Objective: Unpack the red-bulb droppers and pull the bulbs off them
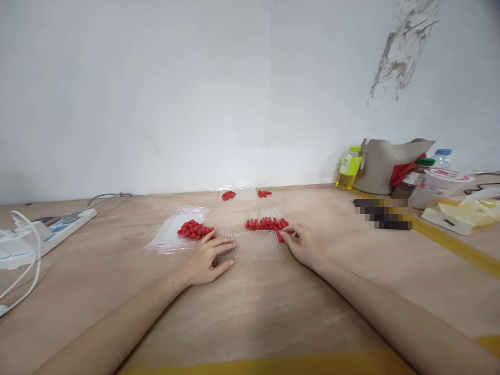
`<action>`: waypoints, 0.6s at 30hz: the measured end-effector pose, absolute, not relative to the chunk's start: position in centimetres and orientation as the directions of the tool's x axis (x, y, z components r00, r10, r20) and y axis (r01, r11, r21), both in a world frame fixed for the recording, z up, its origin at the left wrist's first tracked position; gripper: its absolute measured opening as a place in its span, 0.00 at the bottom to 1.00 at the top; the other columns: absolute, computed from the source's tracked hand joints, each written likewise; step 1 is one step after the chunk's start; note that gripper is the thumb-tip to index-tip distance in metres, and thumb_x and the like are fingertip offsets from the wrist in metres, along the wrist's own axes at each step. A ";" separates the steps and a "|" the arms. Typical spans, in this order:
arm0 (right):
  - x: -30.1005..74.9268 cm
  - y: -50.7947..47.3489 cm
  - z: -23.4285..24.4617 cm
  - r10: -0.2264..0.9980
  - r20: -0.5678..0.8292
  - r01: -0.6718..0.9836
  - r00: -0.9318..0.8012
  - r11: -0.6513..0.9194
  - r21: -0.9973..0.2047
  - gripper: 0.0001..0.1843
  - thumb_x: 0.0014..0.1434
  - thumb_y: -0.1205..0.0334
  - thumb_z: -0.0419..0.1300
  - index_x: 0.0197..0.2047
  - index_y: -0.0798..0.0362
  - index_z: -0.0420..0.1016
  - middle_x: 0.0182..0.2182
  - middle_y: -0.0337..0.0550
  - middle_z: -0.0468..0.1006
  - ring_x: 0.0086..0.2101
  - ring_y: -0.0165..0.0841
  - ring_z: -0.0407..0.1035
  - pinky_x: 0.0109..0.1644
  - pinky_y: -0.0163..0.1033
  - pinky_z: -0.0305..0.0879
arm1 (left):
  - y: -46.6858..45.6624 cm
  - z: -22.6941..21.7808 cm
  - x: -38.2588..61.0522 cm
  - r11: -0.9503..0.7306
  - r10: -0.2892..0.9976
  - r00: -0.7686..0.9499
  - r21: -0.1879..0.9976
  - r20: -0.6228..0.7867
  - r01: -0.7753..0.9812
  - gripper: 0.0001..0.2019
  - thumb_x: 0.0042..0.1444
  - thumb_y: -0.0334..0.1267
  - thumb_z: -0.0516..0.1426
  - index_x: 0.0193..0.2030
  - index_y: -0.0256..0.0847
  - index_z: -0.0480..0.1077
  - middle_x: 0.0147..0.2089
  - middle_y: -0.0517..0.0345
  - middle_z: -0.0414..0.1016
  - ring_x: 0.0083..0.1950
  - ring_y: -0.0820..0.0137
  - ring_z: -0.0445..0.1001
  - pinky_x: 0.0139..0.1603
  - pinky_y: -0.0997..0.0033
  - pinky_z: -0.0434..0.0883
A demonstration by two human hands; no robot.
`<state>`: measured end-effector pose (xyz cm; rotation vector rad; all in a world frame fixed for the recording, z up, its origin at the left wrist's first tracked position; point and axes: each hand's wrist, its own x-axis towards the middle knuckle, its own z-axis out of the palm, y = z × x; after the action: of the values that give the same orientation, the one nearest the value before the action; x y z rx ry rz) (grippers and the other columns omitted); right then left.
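A row of thin transparent tubes (255, 247) lies side by side on the table between my hands. My left hand (211, 259) rests at the row's left end, fingers spread over the tubes. At the right end, the fingertips of my right hand (302, 244) pinch a red rubber bulb (280, 236); whether it sits on a tube is too small to tell. Just behind the row, several tubes with red bulbs fitted (266, 224) lie with the bulbs toward me. Left of them, a pile of loose red bulbs (191, 229) sits on plastic bags (166, 234).
Two small groups of red pieces (228, 195) lie by the wall on thin plastic. A white power strip (70, 229) with cables is at left. At right stand a yellow-capped bottle (348, 169), a grey bag (380, 166), a white tub (439, 190) and a yellow packet (464, 213).
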<state>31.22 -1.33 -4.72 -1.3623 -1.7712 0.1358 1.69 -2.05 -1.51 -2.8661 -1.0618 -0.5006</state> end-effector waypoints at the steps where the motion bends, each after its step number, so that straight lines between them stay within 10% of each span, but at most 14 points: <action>1: 31.3 -1.3 -4.7 0.820 0.572 0.737 -0.017 0.397 -0.547 0.10 0.54 0.59 0.53 0.32 0.52 0.73 0.31 0.42 0.75 0.33 0.33 0.67 0.36 0.37 0.60 | -2.1 -1.4 1.5 -0.765 0.627 0.713 0.074 0.314 0.640 0.20 0.57 0.44 0.49 0.56 0.46 0.61 0.56 0.53 0.66 0.57 0.64 0.63 0.62 0.48 0.46; 18: 27.5 2.8 -2.1 0.850 0.510 0.919 -0.134 0.299 -0.257 0.12 0.56 0.54 0.52 0.32 0.46 0.77 0.34 0.42 0.74 0.40 0.35 0.61 0.43 0.43 0.46 | -2.2 -1.5 0.7 -0.813 0.555 0.718 0.092 0.420 0.574 0.16 0.55 0.43 0.51 0.50 0.44 0.66 0.53 0.51 0.66 0.57 0.62 0.61 0.61 0.50 0.51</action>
<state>27.54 2.79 -2.12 -1.5690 -1.9997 -0.1568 0.68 -2.16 -1.48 -2.8702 -0.9435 -0.6800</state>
